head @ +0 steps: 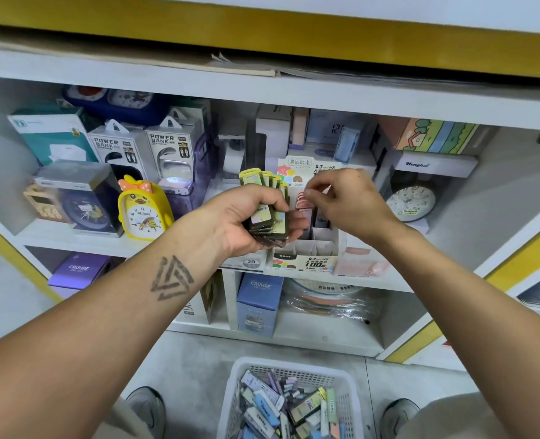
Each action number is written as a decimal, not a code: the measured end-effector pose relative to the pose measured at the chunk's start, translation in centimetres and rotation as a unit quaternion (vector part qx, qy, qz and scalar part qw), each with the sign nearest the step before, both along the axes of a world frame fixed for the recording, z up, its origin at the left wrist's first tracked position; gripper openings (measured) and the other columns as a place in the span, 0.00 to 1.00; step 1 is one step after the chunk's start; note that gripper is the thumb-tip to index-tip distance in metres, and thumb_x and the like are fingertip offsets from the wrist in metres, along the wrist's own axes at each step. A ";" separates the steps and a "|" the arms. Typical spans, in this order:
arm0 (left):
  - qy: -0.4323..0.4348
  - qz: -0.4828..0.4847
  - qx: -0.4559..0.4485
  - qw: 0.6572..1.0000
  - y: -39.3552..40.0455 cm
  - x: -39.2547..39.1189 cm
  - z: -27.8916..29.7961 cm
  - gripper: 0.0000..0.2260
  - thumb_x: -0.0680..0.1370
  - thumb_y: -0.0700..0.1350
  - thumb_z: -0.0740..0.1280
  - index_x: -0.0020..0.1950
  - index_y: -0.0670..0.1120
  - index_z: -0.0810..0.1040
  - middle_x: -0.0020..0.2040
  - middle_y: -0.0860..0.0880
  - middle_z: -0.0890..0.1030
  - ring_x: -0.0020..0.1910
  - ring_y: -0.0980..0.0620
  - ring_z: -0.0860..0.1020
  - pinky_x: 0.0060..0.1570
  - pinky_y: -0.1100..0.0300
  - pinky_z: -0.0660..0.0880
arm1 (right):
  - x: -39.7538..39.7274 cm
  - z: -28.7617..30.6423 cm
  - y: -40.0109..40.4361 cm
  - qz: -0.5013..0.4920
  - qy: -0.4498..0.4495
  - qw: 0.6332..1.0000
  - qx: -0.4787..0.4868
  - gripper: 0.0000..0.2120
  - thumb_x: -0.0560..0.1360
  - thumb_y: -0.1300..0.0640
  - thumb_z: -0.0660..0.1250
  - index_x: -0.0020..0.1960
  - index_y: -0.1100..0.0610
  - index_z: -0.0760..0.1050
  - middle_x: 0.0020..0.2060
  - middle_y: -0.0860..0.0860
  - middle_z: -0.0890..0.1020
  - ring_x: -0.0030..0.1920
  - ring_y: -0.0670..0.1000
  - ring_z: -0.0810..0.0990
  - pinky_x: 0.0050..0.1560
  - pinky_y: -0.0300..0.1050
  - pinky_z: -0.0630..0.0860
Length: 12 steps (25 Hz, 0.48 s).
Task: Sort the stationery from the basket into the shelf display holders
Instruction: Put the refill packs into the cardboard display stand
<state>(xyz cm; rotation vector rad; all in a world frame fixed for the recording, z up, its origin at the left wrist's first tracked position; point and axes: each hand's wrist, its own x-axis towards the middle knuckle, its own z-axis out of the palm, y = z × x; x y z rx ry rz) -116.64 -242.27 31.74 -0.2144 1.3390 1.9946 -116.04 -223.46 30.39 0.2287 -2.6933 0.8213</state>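
Here the display holder (306, 259) reads "0.7 HB 100".

Your left hand (249, 217) grips lead cases (267, 204) at centre | display holder (306, 245) at its 3 o'clock, your right hand (344, 201) above it | basket (289, 403) at 6 o'clock | duck clock (143, 207) at 9 o'clock

We reach both bare forearms forward and up, wrists close together. Our left hand (256, 217) turns palm-up, fingers curled tight in a grip, a triangle tattoo on its inner forearm. Our right hand (346, 198) arches palm-down beside it, thumb and forefinger pinched together.
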 end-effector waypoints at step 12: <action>0.007 0.044 -0.035 0.998 0.1 -0.3 -0.4 0.16 0.72 0.29 0.61 0.57 0.41 0.76 0.53 0.37 0.81 0.52 0.41 0.82 0.56 0.41 0.78 | 0.2 1.1 -0.4 -0.020 -0.158 0.908 -0.388 0.05 0.72 0.70 0.73 0.47 0.63 0.82 0.35 0.58 0.84 0.26 0.48 0.77 0.26 0.37 0.72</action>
